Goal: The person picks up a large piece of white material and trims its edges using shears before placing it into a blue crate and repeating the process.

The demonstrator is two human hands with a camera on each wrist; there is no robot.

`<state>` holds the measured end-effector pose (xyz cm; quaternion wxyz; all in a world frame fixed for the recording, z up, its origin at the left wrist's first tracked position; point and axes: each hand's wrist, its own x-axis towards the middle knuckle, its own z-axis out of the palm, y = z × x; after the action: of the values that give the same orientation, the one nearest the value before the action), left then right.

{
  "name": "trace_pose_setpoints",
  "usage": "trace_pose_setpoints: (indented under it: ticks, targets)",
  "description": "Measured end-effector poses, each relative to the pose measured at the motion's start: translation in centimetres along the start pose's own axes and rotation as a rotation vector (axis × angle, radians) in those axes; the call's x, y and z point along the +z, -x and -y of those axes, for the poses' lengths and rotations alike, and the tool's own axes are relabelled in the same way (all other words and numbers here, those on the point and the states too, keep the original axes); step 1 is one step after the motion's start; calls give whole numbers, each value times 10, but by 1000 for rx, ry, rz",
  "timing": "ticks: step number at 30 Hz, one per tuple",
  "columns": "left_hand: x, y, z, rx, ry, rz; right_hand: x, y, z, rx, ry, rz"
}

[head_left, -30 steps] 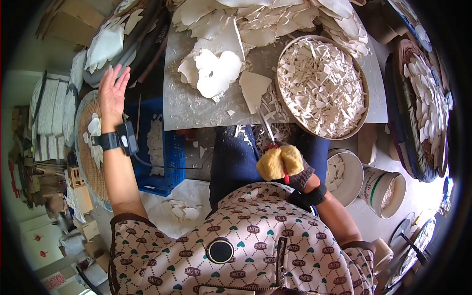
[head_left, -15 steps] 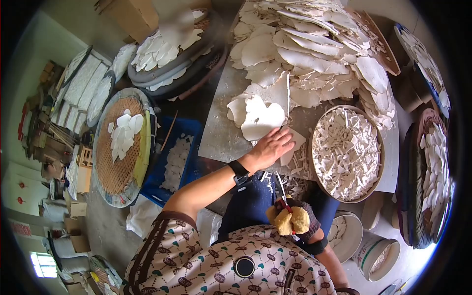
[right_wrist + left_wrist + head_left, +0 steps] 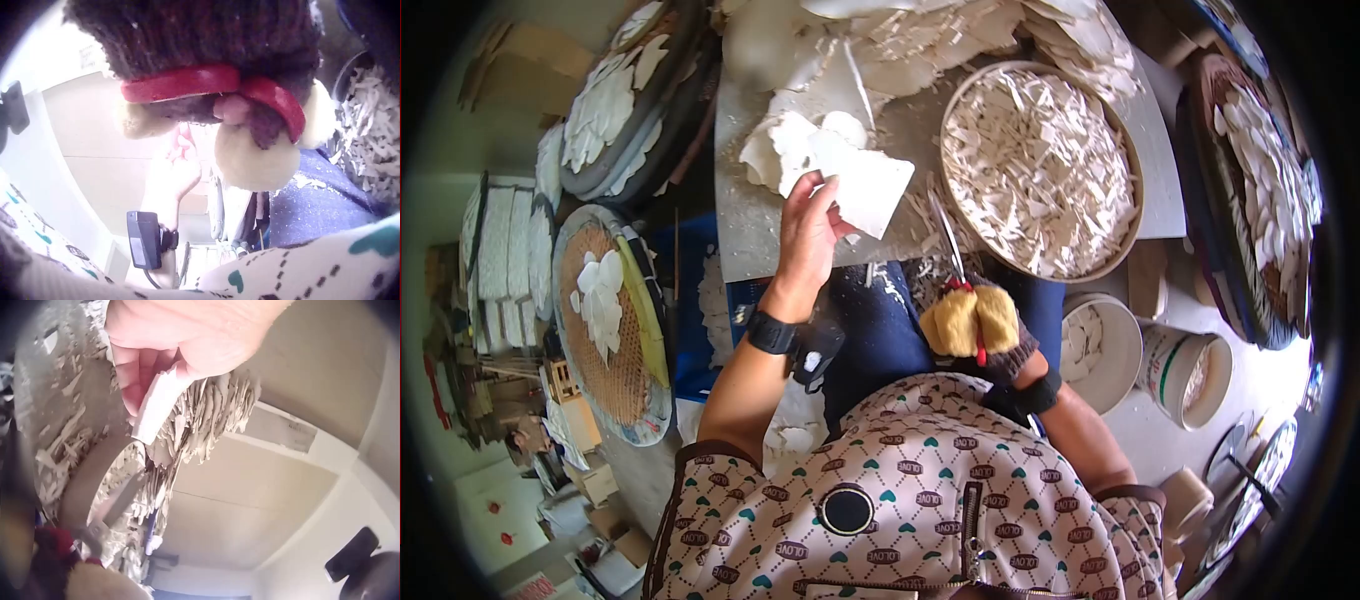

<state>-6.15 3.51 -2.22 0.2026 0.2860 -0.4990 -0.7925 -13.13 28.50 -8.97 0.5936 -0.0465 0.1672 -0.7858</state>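
Over the near edge of the metal table [image 3: 750, 235], my left hand [image 3: 806, 240] pinches a flat white, straight-edged piece [image 3: 875, 192] between thumb and fingers. The left wrist view shows that piece [image 3: 157, 406] nearly edge-on below the fingertips. My right hand [image 3: 1016, 358], in a dark knit glove, grips scissors [image 3: 947, 240] above my lap, the blades pointing at the table. Red scissor handles [image 3: 181, 84] and yellow spongy padding [image 3: 256, 159] surround the fingers in the right wrist view. Irregular white sheets [image 3: 775, 150] lie on the table beyond my left hand.
A round tray [image 3: 949, 150] full of white slivers overhangs the table's near edge at right. Stacked sheets [image 3: 960, 50] cover the back. Two buckets [image 3: 1120, 370] stand right of my legs; a blue crate [image 3: 690, 365] and a woven round tray [image 3: 615, 375] are at left.
My left hand came from out at the left with nothing in it, reached down to the flat piece on the table, and has lifted it. The right hand keeps holding the scissors above my lap.
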Motion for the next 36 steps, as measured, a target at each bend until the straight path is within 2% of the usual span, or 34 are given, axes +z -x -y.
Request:
trace_pose_setpoints:
  ticks: [1, 3, 5, 6, 8, 10, 11, 13, 15, 16, 18, 19, 23, 24, 27, 30, 32, 36]
  targets:
    - [4, 5, 0, -32, 50, 9, -12, -3, -5, -56, -9, 48]
    - [14, 15, 1, -37, -20, 7, -37, -9, -12, -39, -218, 149]
    - [22, 23, 2, -48, -59, 15, -39, -12, -15, 6, -358, 115]
    - [24, 26, 3, -58, -63, 24, -26, -13, -12, 77, -541, 70]
    - [27, 29, 7, -92, -91, 39, -28, -19, -19, -13, -391, 146]
    - [28, 32, 13, -138, -141, 46, -27, -22, -22, -98, -65, 102]
    - [28, 33, 13, -156, -138, 60, -25, -20, -22, -117, 166, 9]
    - [31, 34, 14, -189, -133, 87, -11, -19, -15, -103, 503, -99]
    - [31, 32, 23, -96, -102, 45, 11, -16, 2, -44, 713, -126]
    - [32, 31, 27, -51, -88, 25, 25, -17, 11, -194, 1143, -6]
    - [37, 29, 32, 32, -84, 6, 21, -20, 11, -266, 1199, 65]
    - [40, 27, 33, 74, -82, -4, 23, -19, 11, -238, 1125, 80]
    - [37, 20, 30, 22, -172, -55, 28, -17, 5, -107, 935, 18]
    - [36, 18, 28, 11, -184, -47, 25, -16, 4, -70, 1003, 11]
    - [29, 13, 28, -25, -167, 10, 19, -19, 1, -132, 957, 64]
    - [31, 10, 21, -19, -191, 69, 25, -18, 4, -102, 889, 59]
    - [35, 15, 20, -72, -197, 79, 18, -21, 4, -183, 1008, 61]
    - [34, 15, 21, -103, -186, 88, 9, -22, 0, -102, 988, 20]
